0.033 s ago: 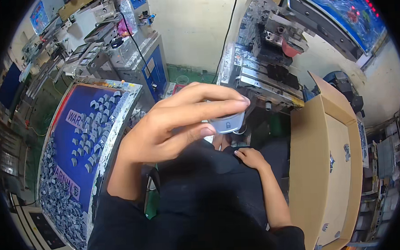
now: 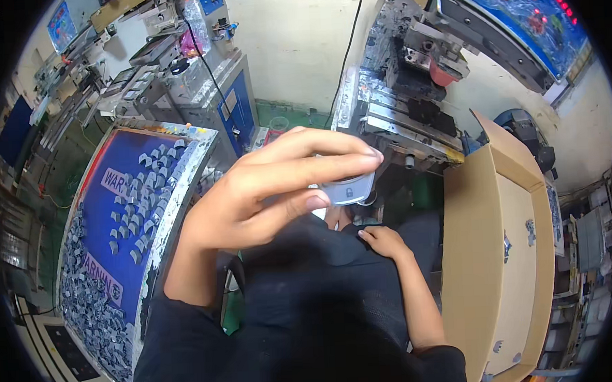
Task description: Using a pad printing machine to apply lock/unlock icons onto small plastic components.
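— Nothing has shifted since the earlier frame: both hands and the small part sit where they sat. Start at the left?

— Item one, far left: a blue tray [image 2: 126, 219] with a metal rim, tilted, holding many small grey parts [image 2: 93, 316], thickest at its lower end and scattered toward the top.

— Above it?

— Item two: a grey and blue machine cabinet [image 2: 230, 105] with cables, standing behind the tray against a pale wall.

— And the hands?

— Item three: left hand [image 2: 265, 193], raised in the centre of the view, fingers curled, thumb and fingertips pinching a small grey plastic piece [image 2: 349, 189] at its right end. The piece is held in the air, just in front of the press, above the person's lap.

— The other hand?

— Item four: right hand [image 2: 385, 242], low, resting on the dark clothing of the lap, just below the held piece. Fingers appear loosely bent; whether it grips anything, I cannot tell.

— Right of that?

— Item five: a metal printing press [image 2: 412, 111] with a red pad. Item six: an open cardboard box [image 2: 507, 250], far right, with a few small parts against its inner wall.
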Motion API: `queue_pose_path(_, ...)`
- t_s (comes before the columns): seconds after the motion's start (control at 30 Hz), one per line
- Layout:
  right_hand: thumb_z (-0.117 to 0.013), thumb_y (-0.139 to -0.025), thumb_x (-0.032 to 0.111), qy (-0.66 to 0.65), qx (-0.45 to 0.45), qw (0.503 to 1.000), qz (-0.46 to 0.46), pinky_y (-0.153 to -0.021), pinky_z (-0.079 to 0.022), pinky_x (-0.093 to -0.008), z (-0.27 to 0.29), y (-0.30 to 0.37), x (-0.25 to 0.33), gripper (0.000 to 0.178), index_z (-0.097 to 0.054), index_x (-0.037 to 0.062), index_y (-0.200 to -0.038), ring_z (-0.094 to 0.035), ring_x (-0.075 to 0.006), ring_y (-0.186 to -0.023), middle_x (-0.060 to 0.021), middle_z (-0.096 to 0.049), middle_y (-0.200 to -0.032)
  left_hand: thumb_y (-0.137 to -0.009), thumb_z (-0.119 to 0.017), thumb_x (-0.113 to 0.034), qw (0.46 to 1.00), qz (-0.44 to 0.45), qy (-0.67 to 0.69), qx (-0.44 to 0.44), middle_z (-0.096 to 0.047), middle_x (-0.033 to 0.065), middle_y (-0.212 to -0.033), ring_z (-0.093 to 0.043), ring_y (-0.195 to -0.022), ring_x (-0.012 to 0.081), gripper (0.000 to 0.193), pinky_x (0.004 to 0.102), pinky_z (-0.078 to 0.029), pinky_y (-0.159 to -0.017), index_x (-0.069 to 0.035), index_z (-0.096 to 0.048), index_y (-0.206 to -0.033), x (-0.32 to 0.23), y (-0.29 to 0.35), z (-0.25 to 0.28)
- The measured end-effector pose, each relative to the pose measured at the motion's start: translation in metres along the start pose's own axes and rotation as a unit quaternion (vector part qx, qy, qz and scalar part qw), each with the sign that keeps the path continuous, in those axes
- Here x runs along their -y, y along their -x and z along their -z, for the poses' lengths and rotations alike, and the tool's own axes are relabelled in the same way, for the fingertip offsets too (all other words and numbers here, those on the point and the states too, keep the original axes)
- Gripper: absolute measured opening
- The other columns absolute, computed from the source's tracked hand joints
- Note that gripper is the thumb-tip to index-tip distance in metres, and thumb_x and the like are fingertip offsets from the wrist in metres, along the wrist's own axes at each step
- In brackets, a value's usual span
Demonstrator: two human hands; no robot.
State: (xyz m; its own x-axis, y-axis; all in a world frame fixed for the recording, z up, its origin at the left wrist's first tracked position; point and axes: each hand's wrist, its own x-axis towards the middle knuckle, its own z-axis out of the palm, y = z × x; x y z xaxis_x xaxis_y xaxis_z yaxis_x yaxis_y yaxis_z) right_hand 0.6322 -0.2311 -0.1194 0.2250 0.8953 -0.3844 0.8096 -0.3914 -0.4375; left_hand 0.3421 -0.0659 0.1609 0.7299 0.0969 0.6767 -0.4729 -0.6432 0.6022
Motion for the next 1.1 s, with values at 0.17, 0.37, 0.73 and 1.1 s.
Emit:
queue_pose_path(0.17, -0.05, -0.102, 0.043, 0.001, -0.025, 1.0, 0.004, -0.09, -0.05, -0.0479, -0.002, 0.007, 0.003, 0.042, -0.073, 0.0077, -0.104, -0.065, -0.0407, -0.104, -0.0173, -0.072, -0.109, -0.09, -0.061, 0.007, 0.999, -0.037, 0.026, 0.008, -0.061, 0.0185, -0.135, -0.062, -0.12, 0.0315, 0.045, 0.0404, -0.049, -0.102, 0.001, -0.064, -0.134, -0.013, 0.001, -0.005)
queue_pose_path(0.37, -0.069, -0.093, 0.007, -0.311, -0.276, 0.891, 0.184, -0.088, -0.055, -0.0327, 0.035, 0.029, 0.061, 0.027, -0.069, 0.0007, -0.119, -0.072, -0.0212, -0.097, -0.0132, -0.074, -0.105, -0.088, -0.068, 0.005, 0.996, 0.052, 0.071, -0.029, -0.061, 0.0142, -0.133, -0.065, -0.11, 0.0223, 0.05, 0.0347, -0.055, -0.092, -0.001, -0.063, -0.137, 0.006, 0.0, -0.026)
queue_pose_path(0.73, -0.068, -0.096, 0.005, -0.348, -0.423, 0.792, 0.269, -0.093, -0.054, -0.0313, 0.221, 0.043, 0.089, 0.036, -0.063, -0.0005, -0.131, -0.069, -0.0164, -0.103, -0.01, -0.072, -0.113, -0.081, -0.085, -0.01, 0.973, 0.171, 0.134, -0.082, -0.071, 0.0122, -0.118, -0.068, -0.105, 0.0165, 0.053, 0.0286, -0.056, -0.088, 0.003, -0.065, -0.129, 0.129, -0.123, -0.084)
queue_pose_path(1.1, -0.075, -0.09, 0.007, -0.171, -0.421, 0.872, 0.183, -0.086, -0.055, -0.0329, 0.269, 0.013, 0.039, 0.027, -0.071, 0.002, -0.115, -0.071, -0.0203, -0.094, -0.011, -0.074, -0.103, -0.081, -0.087, -0.029, 0.986, 0.165, -0.001, -0.018, -0.075, 0.0164, -0.11, -0.071, -0.102, 0.0193, 0.053, 0.0338, -0.054, -0.092, 0.001, -0.072, -0.121, 0.177, -0.164, -0.096)
